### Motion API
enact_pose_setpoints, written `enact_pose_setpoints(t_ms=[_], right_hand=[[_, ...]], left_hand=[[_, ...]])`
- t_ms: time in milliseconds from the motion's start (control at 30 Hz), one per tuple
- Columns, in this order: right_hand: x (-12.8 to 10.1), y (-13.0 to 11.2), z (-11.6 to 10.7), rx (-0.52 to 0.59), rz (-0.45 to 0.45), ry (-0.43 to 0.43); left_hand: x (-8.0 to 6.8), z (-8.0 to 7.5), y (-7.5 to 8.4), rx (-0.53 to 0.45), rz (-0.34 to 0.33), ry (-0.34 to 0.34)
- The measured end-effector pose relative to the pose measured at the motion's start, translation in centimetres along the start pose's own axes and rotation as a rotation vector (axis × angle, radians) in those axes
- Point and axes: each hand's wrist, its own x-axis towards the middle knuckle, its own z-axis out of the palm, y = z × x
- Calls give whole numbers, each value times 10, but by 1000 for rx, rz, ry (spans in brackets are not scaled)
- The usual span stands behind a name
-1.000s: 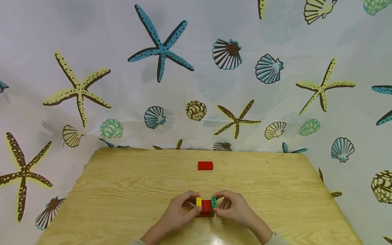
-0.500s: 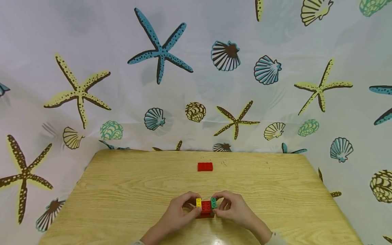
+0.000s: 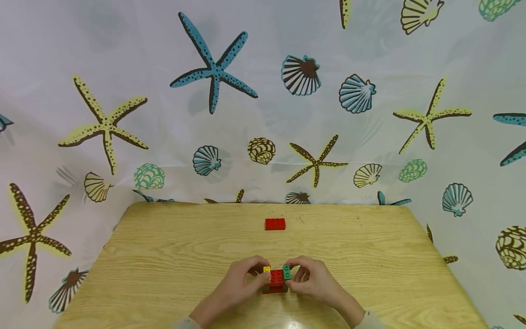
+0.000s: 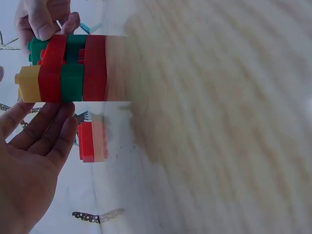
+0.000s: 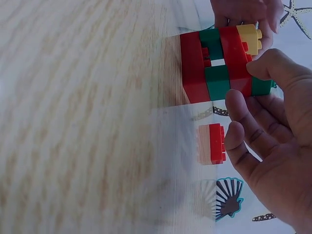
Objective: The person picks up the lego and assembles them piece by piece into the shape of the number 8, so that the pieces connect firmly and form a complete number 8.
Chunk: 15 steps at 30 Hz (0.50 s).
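A small stack of toy building bricks stands on the table in front of the body. Its bottom is a red brick (image 4: 95, 68), with green bricks (image 4: 72, 83) above it and a gap between them. Another red brick (image 3: 276, 277) lies across those. On top sit a yellow brick (image 4: 29, 84) at the left end and a green brick (image 3: 286, 272) at the right. My left hand (image 3: 240, 281) has its fingers behind the yellow brick and its thumb over the top. My right hand (image 3: 314, 280) pinches the top green brick between thumb and fingers.
Farther back on the wooden table (image 3: 185, 246) lies a separate red brick (image 3: 275, 224). A white curtain (image 3: 263, 114) printed with starfish and shells rises behind the table and along both sides.
My left thumb has shifted up from the front of the yellow brick to over its top. The right hand and the stack look unchanged.
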Motion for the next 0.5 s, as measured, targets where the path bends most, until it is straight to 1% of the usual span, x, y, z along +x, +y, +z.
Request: enact_pose_setpoints(t_ms=[67,100,233,267,400,500], right_hand=[[0,0,-1,1,0,-3],[0,0,-1,1,-1,-4],[-1,-1,-2,3,4,-10],[-1,-2,-2,1,5,-11],[-1,-3,-2,-5,16,-12],[-1,-4,-3,-5,18,-14]], left_hand=[[4,-1,-1,-14,-41,11],[7,-2,-3,-20,-60,27],[19,-1,-11,-37,-158,126],[23,0,-14,-36,-173,151],[35,1,-24,-7,-211,224],[43,0,-30,18,-221,245]])
